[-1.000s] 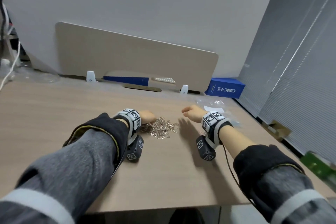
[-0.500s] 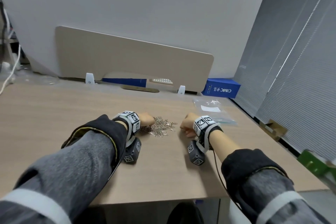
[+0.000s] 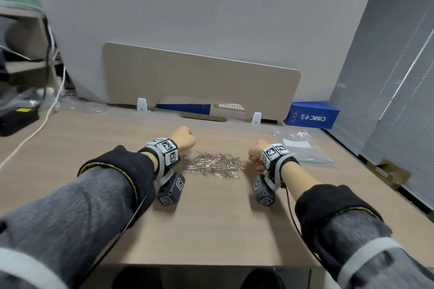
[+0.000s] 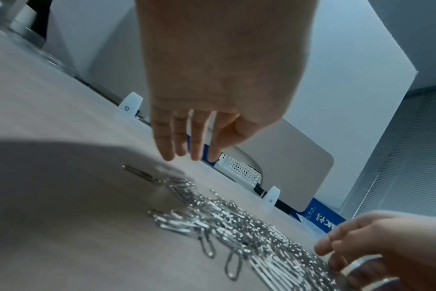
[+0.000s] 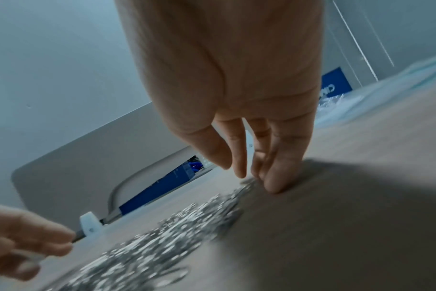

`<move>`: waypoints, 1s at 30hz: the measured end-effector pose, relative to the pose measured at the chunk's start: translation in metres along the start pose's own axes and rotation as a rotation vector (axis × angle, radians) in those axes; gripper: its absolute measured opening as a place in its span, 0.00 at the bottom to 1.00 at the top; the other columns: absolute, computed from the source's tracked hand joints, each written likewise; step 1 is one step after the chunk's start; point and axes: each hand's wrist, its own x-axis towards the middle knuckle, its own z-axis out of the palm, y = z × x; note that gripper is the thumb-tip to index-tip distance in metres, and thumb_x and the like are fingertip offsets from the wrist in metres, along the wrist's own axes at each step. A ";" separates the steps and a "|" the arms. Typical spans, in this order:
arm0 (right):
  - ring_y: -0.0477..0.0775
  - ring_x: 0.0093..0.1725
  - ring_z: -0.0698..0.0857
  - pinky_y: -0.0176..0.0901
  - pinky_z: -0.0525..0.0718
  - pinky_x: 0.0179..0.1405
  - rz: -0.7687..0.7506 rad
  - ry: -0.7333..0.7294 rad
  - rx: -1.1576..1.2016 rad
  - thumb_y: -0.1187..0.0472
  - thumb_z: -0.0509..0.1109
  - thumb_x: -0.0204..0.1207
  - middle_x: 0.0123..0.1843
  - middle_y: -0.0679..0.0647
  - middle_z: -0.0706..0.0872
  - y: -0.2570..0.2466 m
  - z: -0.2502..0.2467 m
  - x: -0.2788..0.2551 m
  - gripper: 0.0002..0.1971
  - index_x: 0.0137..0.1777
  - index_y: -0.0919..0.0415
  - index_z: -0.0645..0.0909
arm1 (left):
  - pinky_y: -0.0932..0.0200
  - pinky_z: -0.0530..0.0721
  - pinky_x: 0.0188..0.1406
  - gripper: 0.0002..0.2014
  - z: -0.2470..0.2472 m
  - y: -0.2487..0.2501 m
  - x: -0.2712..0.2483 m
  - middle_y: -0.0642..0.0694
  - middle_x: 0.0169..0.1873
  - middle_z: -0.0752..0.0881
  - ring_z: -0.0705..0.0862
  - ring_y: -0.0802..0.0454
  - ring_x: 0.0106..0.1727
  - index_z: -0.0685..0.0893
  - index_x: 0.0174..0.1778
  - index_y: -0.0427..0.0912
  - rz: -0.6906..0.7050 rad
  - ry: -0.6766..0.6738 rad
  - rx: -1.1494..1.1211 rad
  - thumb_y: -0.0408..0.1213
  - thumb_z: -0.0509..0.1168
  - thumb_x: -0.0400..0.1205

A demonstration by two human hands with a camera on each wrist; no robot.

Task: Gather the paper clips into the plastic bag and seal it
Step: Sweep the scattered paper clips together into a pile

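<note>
While the surface (image 3: pixel 211 230) fills the lower frame, the bag (image 3: pixel 303 148) lies flat at centre right. Clips (image 3: pixel 215 165) heaped mid-frame between both hands. Left hand (image 3: pixel 184 139) fingers extended, empty; right hand (image 3: pixel 257 155) fingers extended, tips touching surface beside heap.

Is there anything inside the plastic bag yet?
The plastic bag lies flat on the desk, holding what looks like a white paper slip; no clips show inside. The paper clips sit in a pile between the left hand and right hand.
</note>
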 end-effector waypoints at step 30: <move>0.53 0.14 0.72 0.36 0.72 0.19 0.091 -0.189 0.201 0.69 0.60 0.76 0.17 0.56 0.75 0.006 -0.007 -0.047 0.10 0.33 0.66 0.73 | 0.59 0.77 0.22 0.09 -0.024 -0.020 -0.016 0.38 0.31 0.79 0.78 0.46 0.26 0.77 0.37 0.31 -0.291 -0.079 0.159 0.27 0.56 0.82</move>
